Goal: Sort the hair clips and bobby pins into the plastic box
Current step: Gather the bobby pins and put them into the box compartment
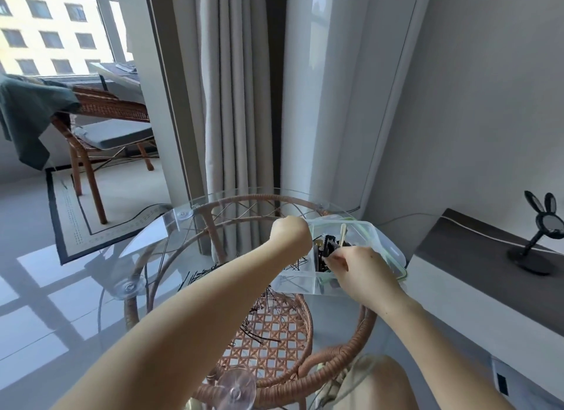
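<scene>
1. A see-through plastic box (pixel 387 241) with a green rim sits on the right side of the round glass bench (pixel 146 241).
2. The right hand (pixel 363 272) is over the near side of the box. Its fingers (pixel 335 258) are pinched tight on a black hair clip (pixel 330 244). The clip is inside the box, on top of more dark clips.
3. The left hand (pixel 291 235) is at the box's left edge. It is curled up like a fist and shows only its back (so I cannot tell if it holds the box or nothing at all).
4. A few thin black bobby pins (pixel 297 264) lie in the left part of the box.
5. Many more loose pins (pixel 198 277) lie on the glass outside the box. Some are beside the left arm and some are between the two arms.
6. A pale stick-like thing (pixel 343 232) stands up in the far part of the box.
7. Under the glass is a brown rattan base (pixel 274 333) with a woven shelf.
8. On the right, apart from the bench, a black rabbit-ear mirror (pixel 546 226) stands on a dark-topped cabinet (pixel 457 257).
9. Far off on the left is a rattan chair (pixel 100 129) with a green cloth (pixel 27 110) hung over it. A grey curtain (pixel 232 89) hangs behind the bench.
</scene>
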`<control>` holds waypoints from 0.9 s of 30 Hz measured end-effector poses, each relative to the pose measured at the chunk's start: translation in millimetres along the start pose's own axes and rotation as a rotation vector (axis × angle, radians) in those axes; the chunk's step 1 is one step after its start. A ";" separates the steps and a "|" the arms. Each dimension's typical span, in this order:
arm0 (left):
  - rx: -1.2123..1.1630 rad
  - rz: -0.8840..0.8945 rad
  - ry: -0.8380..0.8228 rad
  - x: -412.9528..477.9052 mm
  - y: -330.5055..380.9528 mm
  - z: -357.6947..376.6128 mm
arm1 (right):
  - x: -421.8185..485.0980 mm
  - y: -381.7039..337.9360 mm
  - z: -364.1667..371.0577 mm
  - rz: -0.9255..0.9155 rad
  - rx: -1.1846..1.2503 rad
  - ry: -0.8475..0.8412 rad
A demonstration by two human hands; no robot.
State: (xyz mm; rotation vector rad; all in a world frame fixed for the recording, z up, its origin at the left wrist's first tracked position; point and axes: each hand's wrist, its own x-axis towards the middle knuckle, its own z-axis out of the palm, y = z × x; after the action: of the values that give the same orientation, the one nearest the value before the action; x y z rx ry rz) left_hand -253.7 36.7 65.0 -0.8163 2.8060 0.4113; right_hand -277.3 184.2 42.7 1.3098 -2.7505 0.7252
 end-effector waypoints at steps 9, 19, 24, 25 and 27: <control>-0.497 -0.035 -0.287 -4.7 -5.8 -18.8 | -17.0 4.8 0.7 -0.028 0.106 -0.101; -0.465 0.128 0.319 -30.2 -71.4 -26.1 | -15.7 21.3 -14.6 0.074 0.005 -0.061; -0.292 0.162 0.447 -41.5 -138.9 16.7 | -29.3 -16.2 5.2 -0.205 0.075 0.165; -0.243 0.134 0.453 -41.7 -154.5 27.5 | -35.7 -30.1 17.8 -0.245 0.155 0.122; -0.163 0.020 0.419 -43.7 -181.1 45.9 | -45.7 -53.6 51.8 -0.263 0.244 -0.075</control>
State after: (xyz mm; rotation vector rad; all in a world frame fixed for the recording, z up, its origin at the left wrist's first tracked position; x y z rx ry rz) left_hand -113.4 -73.9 -5.2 -1.0129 3.1989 0.5318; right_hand -198.5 167.3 8.8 1.7358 -2.5322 1.0304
